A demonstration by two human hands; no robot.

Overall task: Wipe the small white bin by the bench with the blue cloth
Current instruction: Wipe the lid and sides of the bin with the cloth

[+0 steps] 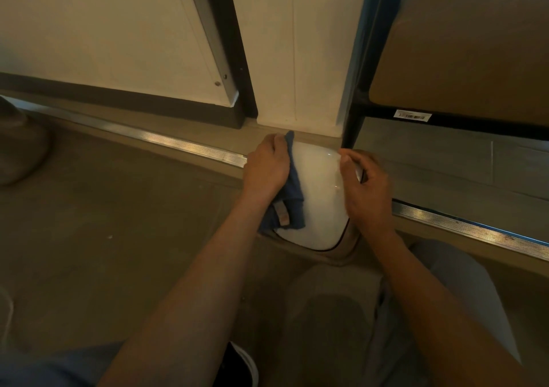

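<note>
The small white bin (318, 196) stands on the floor against the wall, seen from above, its rounded white lid facing me. My left hand (267, 169) grips the blue cloth (289, 205) and presses it against the bin's left side; the cloth hangs down past my wrist with a small tag showing. My right hand (364, 184) holds the bin's right edge, fingers curled over the rim near the back.
The bench (463, 59) with its black frame leg (355, 119) stands just right of the bin. A metal floor strip (190, 149) runs left and right behind the bin. A dark shape (17, 146) lies at far left. My knees and a shoe (240, 363) are below.
</note>
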